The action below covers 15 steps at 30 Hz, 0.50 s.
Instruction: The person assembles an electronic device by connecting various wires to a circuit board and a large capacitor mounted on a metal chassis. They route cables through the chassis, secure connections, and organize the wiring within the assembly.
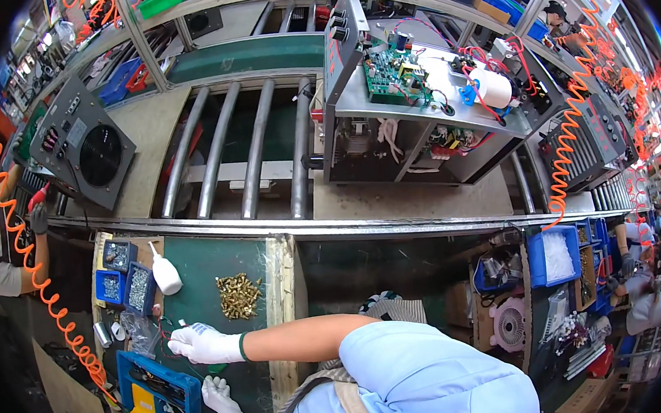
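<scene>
1. The worker's head-worn left fisheye is looking down over the blue shirt (441,378), very near.
2. It is facing the workbench (206,263) below and the roller conveyor (255,154) beyond.

Remotely, I had fittings (238,295) on the bench (210,255) | bottle (166,275) left of them — bins (139,288) left of that | crate (159,367) before the bins | rollers (256,150) ran behind the bench

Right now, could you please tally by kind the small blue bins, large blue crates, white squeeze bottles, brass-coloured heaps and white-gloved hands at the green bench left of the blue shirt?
Small blue bins: 3
Large blue crate: 1
White squeeze bottle: 1
Brass-coloured heap: 1 (pieces overlap too much to count)
White-gloved hands: 2
Total: 8
</scene>
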Available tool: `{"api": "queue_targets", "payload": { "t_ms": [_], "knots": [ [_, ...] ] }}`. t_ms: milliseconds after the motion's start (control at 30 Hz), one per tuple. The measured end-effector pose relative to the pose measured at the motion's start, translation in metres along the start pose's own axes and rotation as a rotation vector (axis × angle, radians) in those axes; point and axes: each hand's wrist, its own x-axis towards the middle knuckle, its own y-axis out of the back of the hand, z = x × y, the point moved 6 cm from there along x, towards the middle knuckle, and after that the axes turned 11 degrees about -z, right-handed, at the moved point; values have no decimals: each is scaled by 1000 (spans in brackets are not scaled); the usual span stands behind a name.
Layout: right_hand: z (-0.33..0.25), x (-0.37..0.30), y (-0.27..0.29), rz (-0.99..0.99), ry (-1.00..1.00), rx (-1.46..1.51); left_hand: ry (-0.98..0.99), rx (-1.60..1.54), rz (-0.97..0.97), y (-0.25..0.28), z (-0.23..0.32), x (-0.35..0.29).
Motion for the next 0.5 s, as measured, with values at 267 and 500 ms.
{"api": "queue_targets", "payload": {
  "t_ms": [267,500],
  "knots": [
    [-56,-21,25,201,703,-711,20,-82,-127,7,-1,0],
    [-39,-88,121,170,132,603,-60,61,53,32,15,-30]
  ]
}}
